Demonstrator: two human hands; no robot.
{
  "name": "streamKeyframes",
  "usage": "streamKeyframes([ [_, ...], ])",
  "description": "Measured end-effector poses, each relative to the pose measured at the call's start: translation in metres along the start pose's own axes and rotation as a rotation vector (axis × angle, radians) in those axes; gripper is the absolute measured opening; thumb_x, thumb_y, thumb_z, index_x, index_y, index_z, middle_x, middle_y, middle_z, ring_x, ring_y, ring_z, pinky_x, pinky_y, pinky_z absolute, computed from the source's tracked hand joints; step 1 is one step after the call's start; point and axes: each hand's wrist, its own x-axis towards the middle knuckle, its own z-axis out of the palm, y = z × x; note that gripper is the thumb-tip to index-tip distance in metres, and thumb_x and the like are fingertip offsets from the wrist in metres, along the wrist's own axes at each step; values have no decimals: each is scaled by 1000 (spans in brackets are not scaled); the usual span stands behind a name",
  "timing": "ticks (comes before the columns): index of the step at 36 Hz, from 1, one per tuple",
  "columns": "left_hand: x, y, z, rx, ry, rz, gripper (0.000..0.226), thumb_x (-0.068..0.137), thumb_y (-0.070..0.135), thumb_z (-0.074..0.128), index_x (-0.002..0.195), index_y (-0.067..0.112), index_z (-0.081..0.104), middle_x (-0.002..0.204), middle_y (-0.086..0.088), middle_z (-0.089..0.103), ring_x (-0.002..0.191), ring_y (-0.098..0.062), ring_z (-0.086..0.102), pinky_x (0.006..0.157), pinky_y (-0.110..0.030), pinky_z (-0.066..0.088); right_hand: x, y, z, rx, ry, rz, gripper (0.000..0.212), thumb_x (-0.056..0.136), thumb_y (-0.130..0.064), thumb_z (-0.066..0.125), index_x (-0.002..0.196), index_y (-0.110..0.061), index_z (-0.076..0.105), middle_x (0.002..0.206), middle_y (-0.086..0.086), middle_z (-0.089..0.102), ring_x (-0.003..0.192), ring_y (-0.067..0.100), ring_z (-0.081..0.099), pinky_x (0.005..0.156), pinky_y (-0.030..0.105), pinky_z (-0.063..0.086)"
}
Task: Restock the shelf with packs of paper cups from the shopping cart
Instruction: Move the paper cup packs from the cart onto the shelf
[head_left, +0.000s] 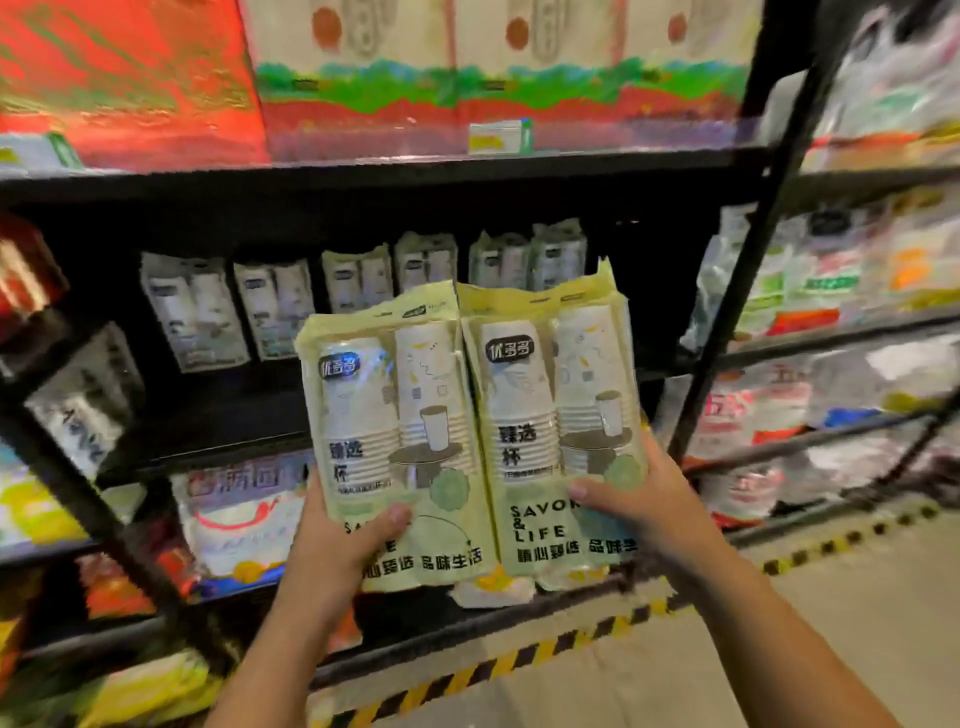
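The left hand (349, 540) is gripping the left pack of paper cups (395, 431) low down, thumb over its front, its other fingers hiding behind. The right hand (641, 499) is holding the right pack (550, 415) likewise. The packs are touching side by side, upright, before the black shelf (218, 426), where blurred matching packs (197, 312) are standing at the back.

Red packs (124, 78) sit top left beside white packs (498, 67) with a green band; a price tag (500, 136) sits at their lower edge. Yellow-and-black tape (519, 660) lines the floor (857, 597).
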Motion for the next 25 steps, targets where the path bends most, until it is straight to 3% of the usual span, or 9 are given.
streamKeyframes([
  [5,18,10,81,-4,-86,23,80,56,40,89,126,14,60,113,-9,76,102,-31,74,89,-55,57,-1,-5,-73,-48,154,0,73,64,-23,93,126,-29,54,115,1,74,103,23,73,92,53,57],
  [7,23,11,107,10,-118,38,72,61,30,90,125,13,60,112,-10,76,101,-32,74,86,-51,59,2,-2,-98,-60,165,-1,77,67,-22,93,132,-31,52,119,0,73,107,22,72,93,52,56],
  [10,35,11,139,15,-158,61,61,65,16,89,120,14,62,106,-7,78,96,-28,75,74,-33,63,7,5,-128,-68,181,8,84,63,-29,94,135,-33,50,122,-3,72,109,21,71,93,51,56],
  [13,54,6,161,40,-221,64,66,62,25,86,122,15,61,107,-5,78,95,-25,75,73,-31,62,15,17,-152,-46,223,30,85,57,-35,96,132,-37,55,121,-4,73,108,20,71,95,52,55],
  [16,79,2,177,24,-267,21,84,55,42,92,127,18,58,111,-7,76,99,-31,74,86,-55,59,30,27,-167,-60,267,40,91,53,-44,97,133,-43,54,124,-5,71,111,20,70,97,51,54],
  [18,98,-3,187,13,-280,11,86,54,45,92,128,18,57,112,-9,76,99,-33,74,87,-61,57,45,30,-173,-56,275,39,90,53,-45,97,133,-43,54,124,-5,71,111,21,70,96,52,54],
  [21,133,-12,202,8,-280,6,86,54,45,91,128,21,55,114,-5,75,101,-28,73,85,-55,59,73,33,-181,-85,292,26,89,57,-43,96,135,-39,54,125,-2,70,112,23,69,94,52,55],
  [25,190,-24,221,-31,-289,-10,86,54,47,91,129,24,55,116,-1,74,105,-24,72,86,-49,59,121,31,-190,-155,347,10,80,54,-42,93,127,-43,58,119,-8,73,105,16,72,88,42,58],
])
